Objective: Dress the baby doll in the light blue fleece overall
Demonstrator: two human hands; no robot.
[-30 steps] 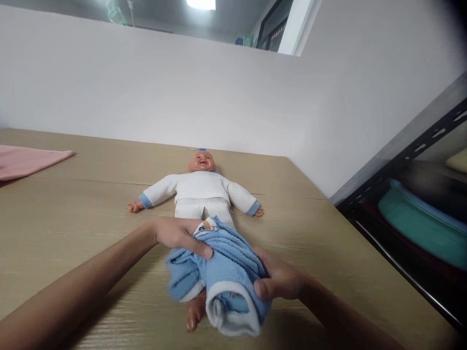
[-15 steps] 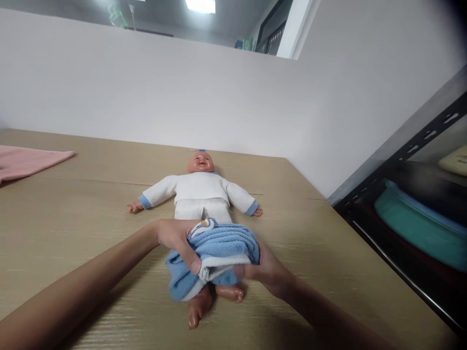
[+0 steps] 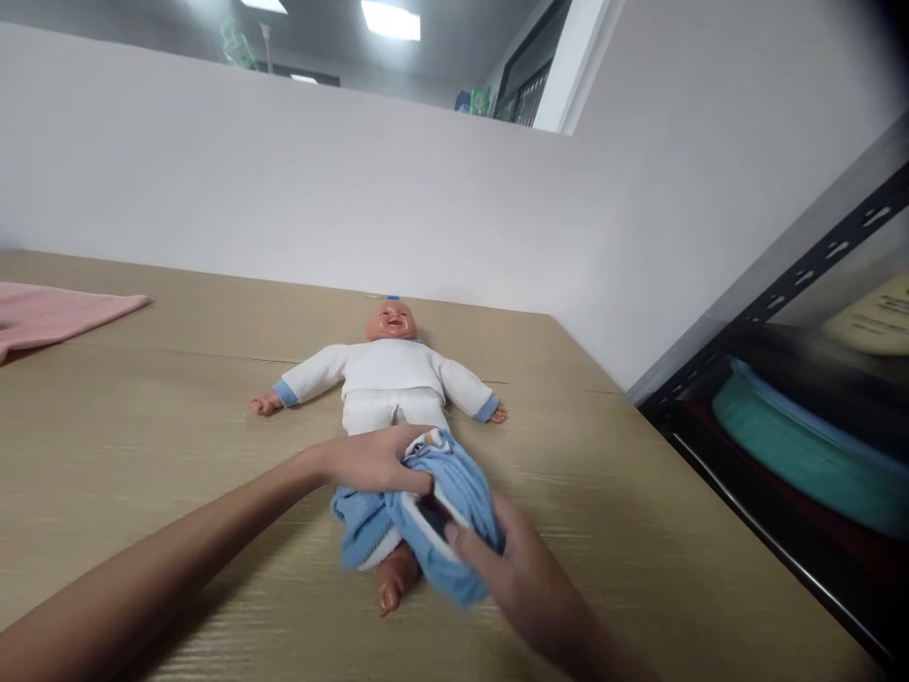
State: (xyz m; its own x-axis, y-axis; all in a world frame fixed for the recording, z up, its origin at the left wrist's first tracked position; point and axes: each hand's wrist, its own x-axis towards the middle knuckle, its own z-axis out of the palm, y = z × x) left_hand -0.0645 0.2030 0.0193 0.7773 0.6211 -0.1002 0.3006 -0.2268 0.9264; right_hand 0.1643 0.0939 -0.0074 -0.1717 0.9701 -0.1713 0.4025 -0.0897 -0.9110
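A baby doll (image 3: pixel 387 374) in a white top lies on its back on the wooden table (image 3: pixel 128 426), head away from me, arms spread. Bunched blue trousers with white cuffs (image 3: pixel 454 511) sit over its legs. My left hand (image 3: pixel 373 461) grips the waistband end of the trousers near the doll's hips. My right hand (image 3: pixel 501 554) holds the lower trouser leg, which hides the doll's right-side foot. One bare doll foot (image 3: pixel 393 580) sticks out below the cloth.
A pink cloth (image 3: pixel 49 313) lies at the table's far left. A white partition wall (image 3: pixel 284 189) runs behind the table. To the right stands a dark metal shelf (image 3: pixel 802 284) holding a teal basin (image 3: pixel 810 445).
My right hand has pulled the blue trouser leg back down over the doll's right-side foot, which showed half a second ago. The left hand shifted slightly right along the waistband.
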